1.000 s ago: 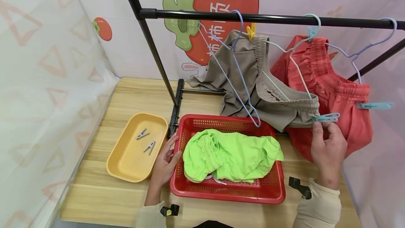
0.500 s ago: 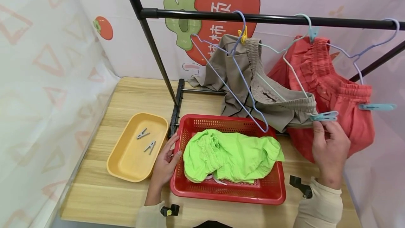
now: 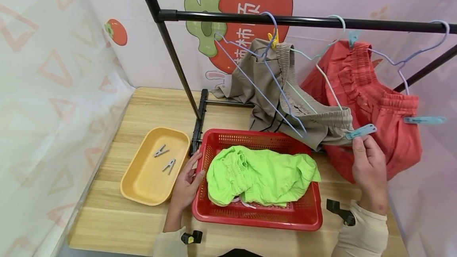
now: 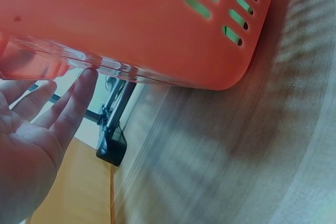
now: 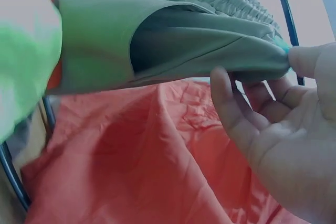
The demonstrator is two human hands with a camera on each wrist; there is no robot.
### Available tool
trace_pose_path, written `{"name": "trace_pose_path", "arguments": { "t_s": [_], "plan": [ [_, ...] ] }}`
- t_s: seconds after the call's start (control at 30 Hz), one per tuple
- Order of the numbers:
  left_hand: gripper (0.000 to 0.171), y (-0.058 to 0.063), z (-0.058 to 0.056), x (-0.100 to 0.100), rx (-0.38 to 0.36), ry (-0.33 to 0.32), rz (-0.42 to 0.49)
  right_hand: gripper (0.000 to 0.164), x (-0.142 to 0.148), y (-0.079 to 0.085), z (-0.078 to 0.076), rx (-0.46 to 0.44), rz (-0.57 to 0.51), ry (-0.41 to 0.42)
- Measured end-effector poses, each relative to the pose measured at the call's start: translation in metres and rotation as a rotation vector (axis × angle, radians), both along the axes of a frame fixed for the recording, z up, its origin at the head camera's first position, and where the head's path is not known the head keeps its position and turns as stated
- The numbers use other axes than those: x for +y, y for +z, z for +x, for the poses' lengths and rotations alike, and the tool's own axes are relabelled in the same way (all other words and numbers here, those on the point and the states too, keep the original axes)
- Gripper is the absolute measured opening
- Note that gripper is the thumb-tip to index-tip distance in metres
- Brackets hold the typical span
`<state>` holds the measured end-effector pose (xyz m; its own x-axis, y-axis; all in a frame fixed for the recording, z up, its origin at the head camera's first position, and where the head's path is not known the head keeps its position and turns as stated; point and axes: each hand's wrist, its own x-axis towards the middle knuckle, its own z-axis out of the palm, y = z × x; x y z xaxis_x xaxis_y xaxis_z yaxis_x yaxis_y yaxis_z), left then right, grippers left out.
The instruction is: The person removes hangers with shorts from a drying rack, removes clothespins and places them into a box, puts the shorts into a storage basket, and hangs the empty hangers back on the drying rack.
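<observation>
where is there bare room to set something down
The wooden table is bare in front of the yellow tray, and behind it, left of the rack's foot. The right rear is crowded by hanging grey shorts, red shorts and the right hand; the red basket fills the middle.

Indoor garment-hanging station, room type not determinable. Indicators: black tubular clothes rail, upper frame; pale wood-grain rectangular worktop, lower left; white cartoon-printed sheet backdrop, upper left.

Wood-grain table; on it yellow tray, red basket, black rack.
</observation>
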<state>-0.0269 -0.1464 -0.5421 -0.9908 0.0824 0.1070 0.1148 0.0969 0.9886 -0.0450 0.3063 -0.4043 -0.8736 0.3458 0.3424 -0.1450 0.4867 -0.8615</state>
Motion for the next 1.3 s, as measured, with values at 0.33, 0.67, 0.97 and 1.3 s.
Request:
{"name": "trace_pose_path", "arguments": {
  "t_s": [0.33, 0.67, 0.97, 1.3],
  "plan": [
    [0.054, 0.0013, 0.0001, 0.0006, -0.005, -0.001, 0.004, 0.022, -0.0076, 0.0016, -0.0043, 0.069, 0.007, 0.026],
    [0.053, -0.0002, -0.0010, 0.0007, -0.020, -0.009, -0.003, 0.027, -0.0071, 0.0023, -0.0063, 0.127, 0.031, -0.097],
    [0.054, 0.0009, -0.0020, 0.0013, -0.022, -0.021, 0.000, 0.021, -0.0078, 0.0036, -0.0046, 0.272, -0.601, 0.052],
    [0.054, 0.0009, -0.0002, 0.0023, -0.011, -0.030, 0.000, 0.023, -0.0077, 0.0023, -0.0018, 0.472, -0.823, 0.042]
  ]
}}
